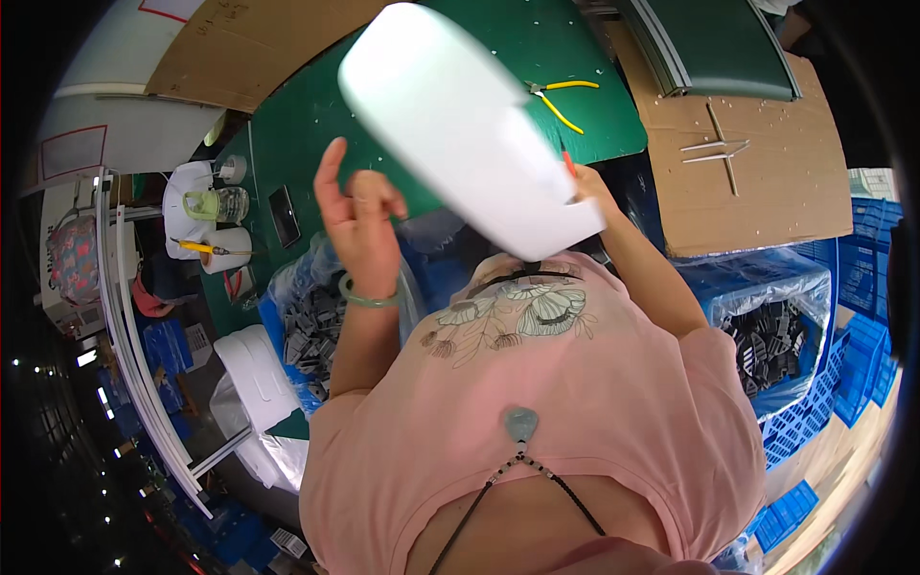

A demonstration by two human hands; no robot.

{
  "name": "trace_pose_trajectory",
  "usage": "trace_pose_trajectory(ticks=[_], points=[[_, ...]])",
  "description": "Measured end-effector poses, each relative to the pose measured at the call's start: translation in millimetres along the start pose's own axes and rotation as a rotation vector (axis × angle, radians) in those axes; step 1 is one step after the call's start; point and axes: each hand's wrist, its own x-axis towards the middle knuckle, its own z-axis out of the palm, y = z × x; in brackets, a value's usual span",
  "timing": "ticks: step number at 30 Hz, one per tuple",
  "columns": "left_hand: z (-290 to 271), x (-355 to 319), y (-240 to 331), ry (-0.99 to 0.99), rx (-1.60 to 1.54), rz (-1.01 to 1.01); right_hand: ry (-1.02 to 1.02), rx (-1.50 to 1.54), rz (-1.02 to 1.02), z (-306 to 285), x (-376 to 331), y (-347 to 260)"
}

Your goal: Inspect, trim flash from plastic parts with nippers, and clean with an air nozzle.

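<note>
A large white plastic cover [460,115], long with rounded corners and a notched edge, is tilted in the air over the bench, blurred by motion. My right hand [592,188] is closed at its lower right edge, with the fingers partly hidden behind it. A slim tool with a red handle [569,165] sticks up from that same hand. My left hand [366,216] is raised to the left of the cover, apart from it. Its index finger points up, the other fingers are loosely bent, and nothing shows in it. Yellow-handled nippers [563,99] lie just beyond the cover.
The green bench [297,105] bears a phone [285,217], a glass jug [228,204] and a cup [226,251]. Bins of grey parts [311,335] and dark parts [767,345] flank me. White covers [257,374] stand at left; cardboard [767,196] lies at right beside a conveyor [725,43].
</note>
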Motion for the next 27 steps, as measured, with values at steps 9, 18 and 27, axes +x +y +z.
trace_pose_trajectory(ticks=[9, 18, 27], points=[[68, 9, -134, -0.831, 0.99, -0.022, -0.264, 0.556, -0.069, 0, 22, 80], [59, 4, -162, -0.858, 0.648, 0.121, 0.192, 0.878, -0.101, 2, 37, 85], [15, 3, -158, -0.621, 0.756, 0.476, 0.444, 0.428, 0.213, -29, 7, 53]])
